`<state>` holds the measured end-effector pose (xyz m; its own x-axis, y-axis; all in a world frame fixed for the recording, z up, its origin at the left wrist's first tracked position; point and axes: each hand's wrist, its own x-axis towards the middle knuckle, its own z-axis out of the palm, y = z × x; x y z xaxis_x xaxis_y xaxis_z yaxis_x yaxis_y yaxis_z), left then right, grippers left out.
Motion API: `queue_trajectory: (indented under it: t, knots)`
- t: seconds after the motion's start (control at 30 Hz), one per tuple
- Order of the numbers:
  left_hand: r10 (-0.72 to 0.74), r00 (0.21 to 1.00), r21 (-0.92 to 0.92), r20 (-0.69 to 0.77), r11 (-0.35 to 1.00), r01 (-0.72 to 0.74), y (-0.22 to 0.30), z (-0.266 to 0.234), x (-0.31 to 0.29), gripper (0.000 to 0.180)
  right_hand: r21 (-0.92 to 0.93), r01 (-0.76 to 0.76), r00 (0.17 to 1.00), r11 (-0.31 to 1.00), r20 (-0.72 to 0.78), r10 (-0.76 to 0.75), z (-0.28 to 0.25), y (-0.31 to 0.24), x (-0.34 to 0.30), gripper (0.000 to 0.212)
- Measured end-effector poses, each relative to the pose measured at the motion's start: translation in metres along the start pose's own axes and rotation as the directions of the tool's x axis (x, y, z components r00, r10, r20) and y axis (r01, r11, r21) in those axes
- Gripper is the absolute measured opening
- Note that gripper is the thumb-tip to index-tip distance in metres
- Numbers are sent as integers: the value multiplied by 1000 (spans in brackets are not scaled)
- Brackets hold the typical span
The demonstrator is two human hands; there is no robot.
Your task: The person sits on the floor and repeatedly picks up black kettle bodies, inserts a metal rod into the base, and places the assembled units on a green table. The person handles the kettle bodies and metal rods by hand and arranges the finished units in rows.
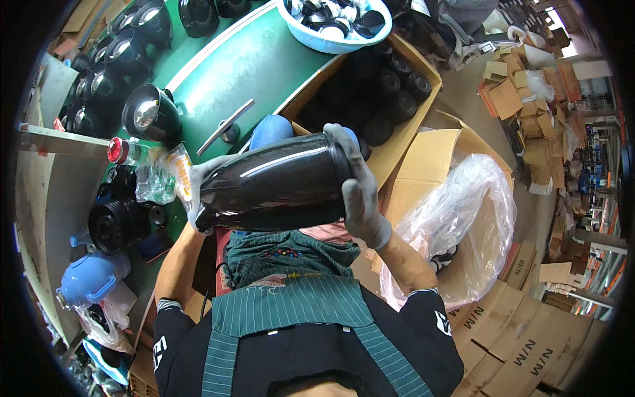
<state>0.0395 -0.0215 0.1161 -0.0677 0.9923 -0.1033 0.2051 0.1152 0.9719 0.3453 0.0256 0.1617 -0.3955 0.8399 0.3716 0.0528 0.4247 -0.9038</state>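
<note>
A glossy black jug body point(274, 182) lies sideways between my gloved hands, above my lap. My left hand point(200, 188) cups its narrower end, beside a small spout-like bulge. Round the wide rimmed end at the right, my right hand point(360, 192) wraps its fingers and thumb. Whatever is inside the jug body cannot be seen from here. Just behind it, a metal rod on a small stand point(226, 129) rises from the green table point(221, 63).
Several black jugs point(151, 114) stand at the table's left. A blue basin point(331, 44) of small parts sits at the back. To the right are a carton point(423, 86) of black pieces and a plastic-lined box point(476, 225). A blue water bottle point(96, 278) stands lower left.
</note>
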Motion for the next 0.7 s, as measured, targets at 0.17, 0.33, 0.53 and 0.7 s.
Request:
queue_trajectory:
  t: [0.17,0.33,0.53,0.7]
  knots:
    - [702,552,625,450,195,-756,50,-14,14,37,313,-875,475,369,411,778,-28,70,13,74]
    - [88,995,281,53,954,-100,-3,-32,23,30,301,-607,786,735,362,501,-48,45,-17,91]
    - [-7,996,-151,-90,988,-7,-49,-12,1,42,75,111,982,991,146,-121,5,24,2,97]
    - [603,517,605,608,71,-793,77,-37,5,40,482,-873,402,70,631,664,11,45,16,76]
